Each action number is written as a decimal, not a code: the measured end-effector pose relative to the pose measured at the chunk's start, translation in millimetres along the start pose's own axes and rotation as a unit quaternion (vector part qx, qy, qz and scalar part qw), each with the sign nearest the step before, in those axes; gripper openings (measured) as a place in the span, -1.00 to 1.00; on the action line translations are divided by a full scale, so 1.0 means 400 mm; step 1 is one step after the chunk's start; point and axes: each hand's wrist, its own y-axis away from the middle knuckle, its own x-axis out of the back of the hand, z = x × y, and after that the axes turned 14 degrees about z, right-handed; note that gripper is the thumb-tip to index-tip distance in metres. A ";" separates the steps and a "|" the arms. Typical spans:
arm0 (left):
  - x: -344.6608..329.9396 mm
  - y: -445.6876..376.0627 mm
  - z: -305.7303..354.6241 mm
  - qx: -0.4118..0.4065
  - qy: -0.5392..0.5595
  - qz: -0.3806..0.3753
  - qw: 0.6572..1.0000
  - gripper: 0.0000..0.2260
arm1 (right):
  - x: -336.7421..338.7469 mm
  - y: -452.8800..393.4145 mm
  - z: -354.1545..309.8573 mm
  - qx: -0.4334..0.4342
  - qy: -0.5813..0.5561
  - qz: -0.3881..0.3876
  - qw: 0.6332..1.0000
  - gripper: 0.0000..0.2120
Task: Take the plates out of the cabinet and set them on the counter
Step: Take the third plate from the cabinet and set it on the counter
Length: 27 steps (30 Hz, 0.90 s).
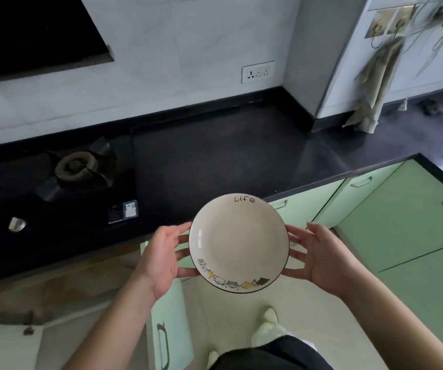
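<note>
A cream plate (pixel 237 243) with a dark rim, the word "Life" and small cartoon figures hangs level in the air just in front of the black counter (pixel 215 156). It is carried between both hands. My left hand (pixel 161 257) supports its left edge with straight fingers reaching under the rim. My right hand (pixel 319 259) supports the right edge the same way, its thumb raised clear of the plate. Below the counter a green cabinet door (pixel 167 329) stands open.
A black gas hob (pixel 76 169) with a burner and two knobs takes up the counter's left part. Green cabinet fronts (pixel 402 222) run along the right. A cloth (pixel 372 89) hangs at the far right corner. My foot (pixel 267 327) is on the pale floor.
</note>
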 end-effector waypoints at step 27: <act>0.008 -0.389 0.228 0.011 0.086 0.184 0.979 -0.70 | -0.448 -0.476 -0.338 -0.052 0.194 -0.101 0.974 -0.50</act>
